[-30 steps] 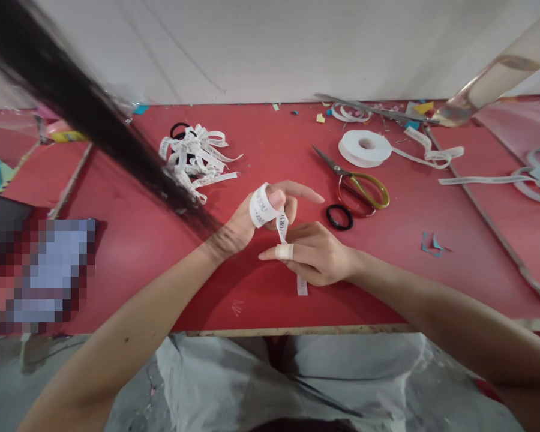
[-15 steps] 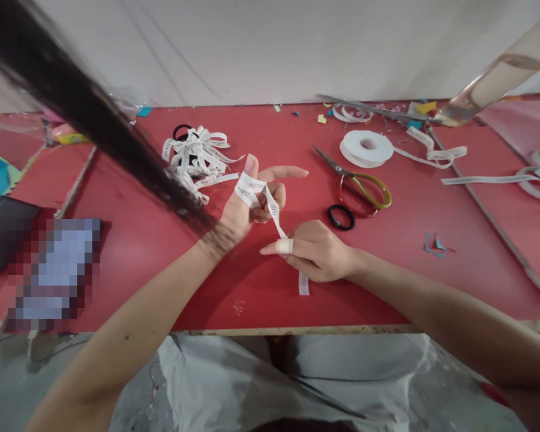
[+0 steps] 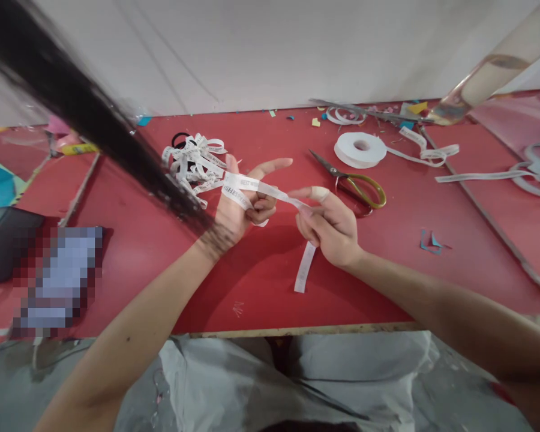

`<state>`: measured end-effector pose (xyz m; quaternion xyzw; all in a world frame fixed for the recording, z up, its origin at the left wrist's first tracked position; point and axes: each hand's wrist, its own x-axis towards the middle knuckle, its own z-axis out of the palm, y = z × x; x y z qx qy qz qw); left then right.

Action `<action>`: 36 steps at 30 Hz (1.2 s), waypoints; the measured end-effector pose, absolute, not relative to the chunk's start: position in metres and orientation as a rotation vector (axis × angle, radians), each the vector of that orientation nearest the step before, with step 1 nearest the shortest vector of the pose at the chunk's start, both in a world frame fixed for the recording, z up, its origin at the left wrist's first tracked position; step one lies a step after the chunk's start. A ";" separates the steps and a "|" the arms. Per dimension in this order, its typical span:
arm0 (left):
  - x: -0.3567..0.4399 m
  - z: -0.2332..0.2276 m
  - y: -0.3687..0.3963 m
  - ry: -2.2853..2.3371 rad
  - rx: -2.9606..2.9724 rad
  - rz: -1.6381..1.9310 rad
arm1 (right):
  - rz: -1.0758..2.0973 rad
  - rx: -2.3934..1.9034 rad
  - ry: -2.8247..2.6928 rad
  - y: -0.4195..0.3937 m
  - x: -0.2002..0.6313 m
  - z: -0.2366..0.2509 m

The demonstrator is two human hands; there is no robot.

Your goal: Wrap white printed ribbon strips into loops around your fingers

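A white printed ribbon loops round the thumb of my left hand and stretches across to the right. The thumb points up and the index finger reaches out, while the other fingers curl in over the ribbon, a bit of which shows below them. My right hand pinches the ribbon between thumb and fingers, and the loose tail hangs below toward the table. A pale band wraps the right index finger. Just beyond that hand lie scissors with yellowish handles. A pile of ribbon bows sits behind my left hand.
On the red table rests a white ribbon spool, with a loose strand trailing right. A phone and dark case lie left. Blue scraps are at right; a clear bottle leans at back right. A blurred dark strand crosses upper left.
My right hand has moved up and slightly right, drawing the ribbon from a downward slant to nearly level. It now covers the black hair tie's spot. My left hand has shifted slightly left.
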<state>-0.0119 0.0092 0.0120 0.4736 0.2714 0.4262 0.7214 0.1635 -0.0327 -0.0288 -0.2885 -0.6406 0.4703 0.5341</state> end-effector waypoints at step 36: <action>-0.010 -0.007 0.002 0.567 1.512 0.993 | -0.300 -0.710 -2.488 -0.044 0.157 -0.029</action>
